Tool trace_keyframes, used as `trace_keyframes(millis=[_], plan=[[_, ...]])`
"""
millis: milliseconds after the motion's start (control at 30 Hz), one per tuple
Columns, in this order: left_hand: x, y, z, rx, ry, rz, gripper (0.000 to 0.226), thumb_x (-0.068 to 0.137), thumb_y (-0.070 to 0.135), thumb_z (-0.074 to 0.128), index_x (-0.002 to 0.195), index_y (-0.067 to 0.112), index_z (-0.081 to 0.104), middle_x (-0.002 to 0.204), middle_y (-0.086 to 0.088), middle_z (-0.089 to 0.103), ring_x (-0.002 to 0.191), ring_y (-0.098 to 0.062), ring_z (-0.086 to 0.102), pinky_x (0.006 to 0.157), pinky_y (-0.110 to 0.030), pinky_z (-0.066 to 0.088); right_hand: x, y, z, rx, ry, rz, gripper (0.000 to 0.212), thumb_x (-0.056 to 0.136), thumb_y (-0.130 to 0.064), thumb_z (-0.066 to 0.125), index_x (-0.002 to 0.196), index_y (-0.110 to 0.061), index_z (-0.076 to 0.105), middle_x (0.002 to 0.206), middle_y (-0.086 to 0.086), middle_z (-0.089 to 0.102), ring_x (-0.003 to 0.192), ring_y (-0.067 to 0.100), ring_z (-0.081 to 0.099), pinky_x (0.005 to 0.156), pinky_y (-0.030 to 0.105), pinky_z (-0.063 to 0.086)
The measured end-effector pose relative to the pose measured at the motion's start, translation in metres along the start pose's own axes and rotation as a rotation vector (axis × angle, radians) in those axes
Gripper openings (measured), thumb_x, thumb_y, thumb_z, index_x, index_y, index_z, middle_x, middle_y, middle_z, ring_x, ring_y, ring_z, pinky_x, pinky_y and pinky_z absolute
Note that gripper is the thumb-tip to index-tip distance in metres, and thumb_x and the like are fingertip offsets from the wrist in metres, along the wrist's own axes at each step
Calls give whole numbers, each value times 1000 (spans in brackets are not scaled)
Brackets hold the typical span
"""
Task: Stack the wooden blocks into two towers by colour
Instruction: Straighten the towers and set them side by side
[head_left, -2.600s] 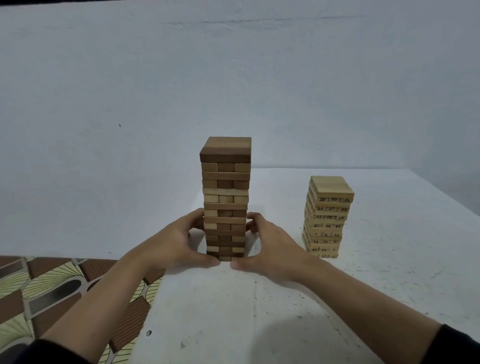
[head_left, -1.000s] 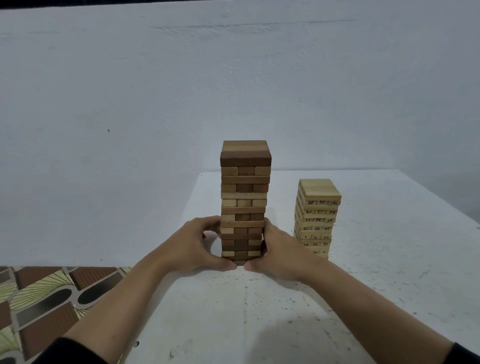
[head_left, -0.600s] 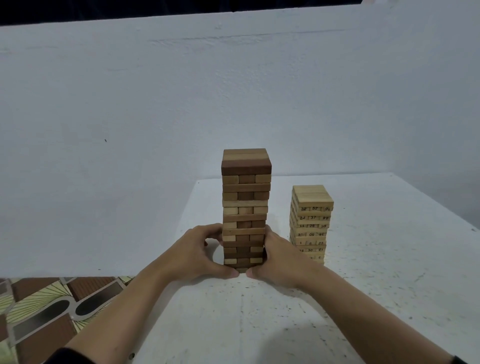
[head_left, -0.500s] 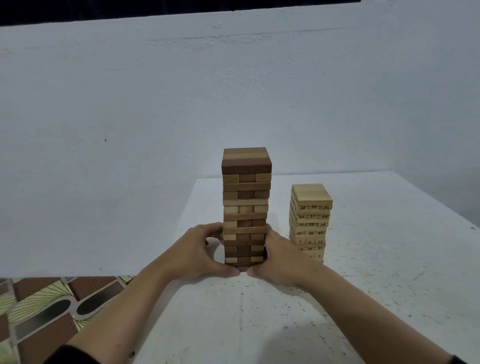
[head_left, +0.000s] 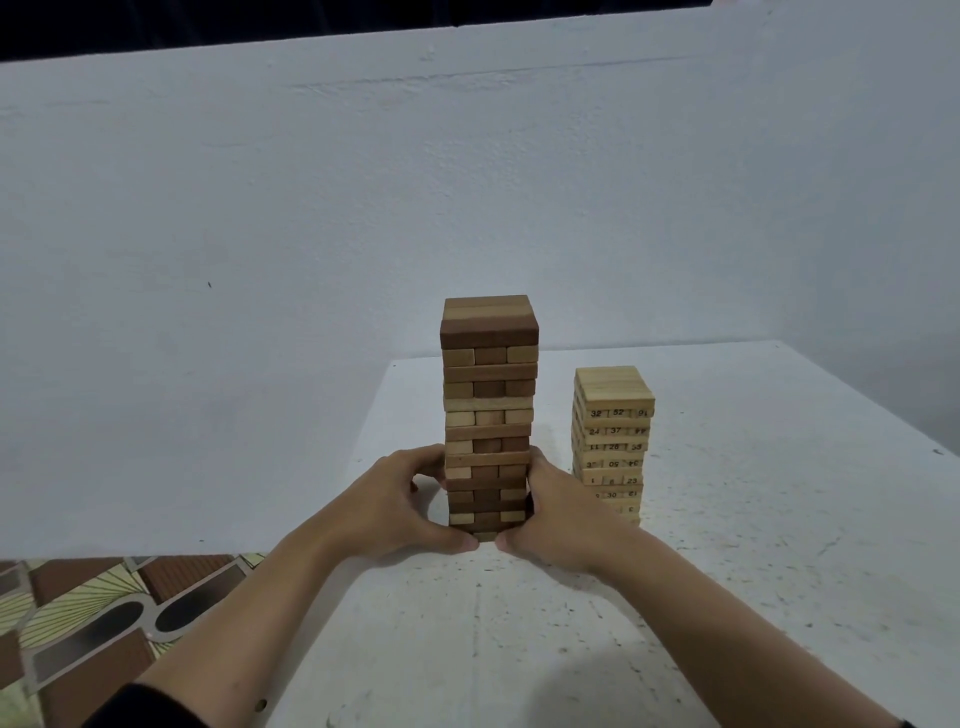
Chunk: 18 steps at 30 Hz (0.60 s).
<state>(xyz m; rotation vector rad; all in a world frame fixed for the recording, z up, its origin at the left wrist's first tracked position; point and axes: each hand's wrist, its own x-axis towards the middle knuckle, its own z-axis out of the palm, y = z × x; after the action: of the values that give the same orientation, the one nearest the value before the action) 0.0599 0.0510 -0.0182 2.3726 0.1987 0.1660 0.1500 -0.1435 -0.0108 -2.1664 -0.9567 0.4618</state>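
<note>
Head view: I look forward and down onto a white counter (head_left: 779, 545).
Brown tower (head_left: 488, 405): it stands upright near the counter's left edge. Its crossed courses of three blocks mix dark and light brown.
Left hand (head_left: 397, 506): my fingers (head_left: 423, 460) curl round the left side of the brown tower's lower courses. My thumb tip lies low at the front, by the bottom course.
Right hand (head_left: 563, 525): it curls the same way round the right side. Its thumb tip is low at the front, just apart from the left thumb.
Pale tower (head_left: 613, 447): this one is shorter, of light wood with black numbers on the block ends. It stands upright just right of the brown tower, and my right hand hides its lower left corner.
Surroundings: a white wall (head_left: 311, 208) rises behind. A patterned floor (head_left: 78, 623) shows at lower left.
</note>
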Motion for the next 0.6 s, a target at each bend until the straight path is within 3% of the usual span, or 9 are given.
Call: trace_keyframes(millis=[200,333,467,600], plan=[[-2,2,1,-11,-3,-8,66,63,37,95,120,47,62,113,30,66,109,4,60,98,-32,51,-11,-2,6,25,57,-21,56,84,-9,69,128,-28,40,107,-3,62,102,16,59,87,36,57],[-4,1,1,-24,-8,-11,72,60,46,93,124,45,62,119,22,68,115,-4,61,103,-41,52,-18,-3,8,152,154,-30,64,82,-13,68,134,-35,38,115,-7,63,104,14,61,90,38,57],[-4,2,-2,9,-15,-27,68,64,44,94,122,50,59,117,29,65,110,7,57,100,-33,50,-23,-7,6,254,171,-17,71,88,-12,62,149,-34,31,137,-15,54,112,9,56,86,23,51],[-9,6,-6,63,-46,-73,76,64,46,93,128,49,54,123,27,62,111,12,54,102,-29,49,-26,-9,6,282,175,-20,59,91,-9,59,139,-34,37,123,-13,60,104,10,59,73,19,50]])
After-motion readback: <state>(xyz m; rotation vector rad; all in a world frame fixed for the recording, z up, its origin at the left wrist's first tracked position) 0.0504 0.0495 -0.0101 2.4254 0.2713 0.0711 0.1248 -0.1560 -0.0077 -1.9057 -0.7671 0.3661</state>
